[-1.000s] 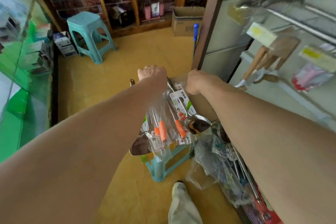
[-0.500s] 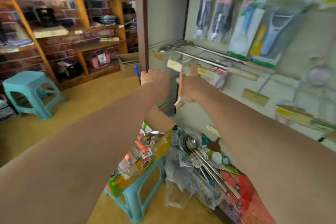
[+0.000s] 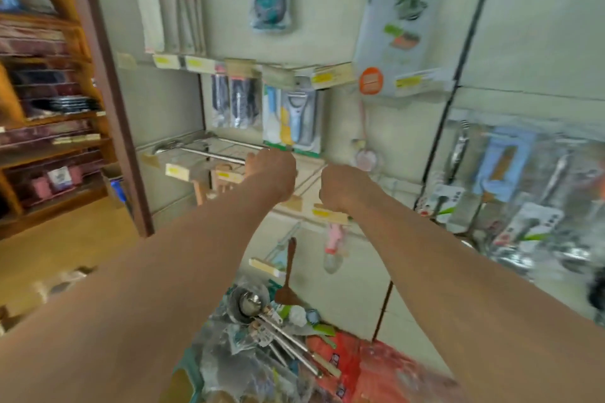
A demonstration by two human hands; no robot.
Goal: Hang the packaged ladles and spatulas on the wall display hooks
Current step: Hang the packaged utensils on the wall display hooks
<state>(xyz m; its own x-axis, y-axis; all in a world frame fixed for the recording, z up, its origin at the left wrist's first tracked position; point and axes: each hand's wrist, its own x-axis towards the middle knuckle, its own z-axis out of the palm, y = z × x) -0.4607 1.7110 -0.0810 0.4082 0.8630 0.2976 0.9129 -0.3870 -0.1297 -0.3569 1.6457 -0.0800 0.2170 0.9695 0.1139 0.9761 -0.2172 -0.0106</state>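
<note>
With the left hand (image 3: 275,170) and right hand (image 3: 342,188) curled up by the wall hooks (image 3: 204,153) (blur hides whether they pinch anything) and the packaged ladles (image 3: 258,312) heaped below, a missed hook could drop a pack.

Fingers of the left grip (image 3: 274,170) and right grip (image 3: 340,188) were hidden; far-right packages (image 3: 523,193) were blurry, maybe ladles.

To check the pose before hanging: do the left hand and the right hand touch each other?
Apart. The head view shows the left hand and the right hand raised side by side, with pale wall plainly visible between them.
</note>
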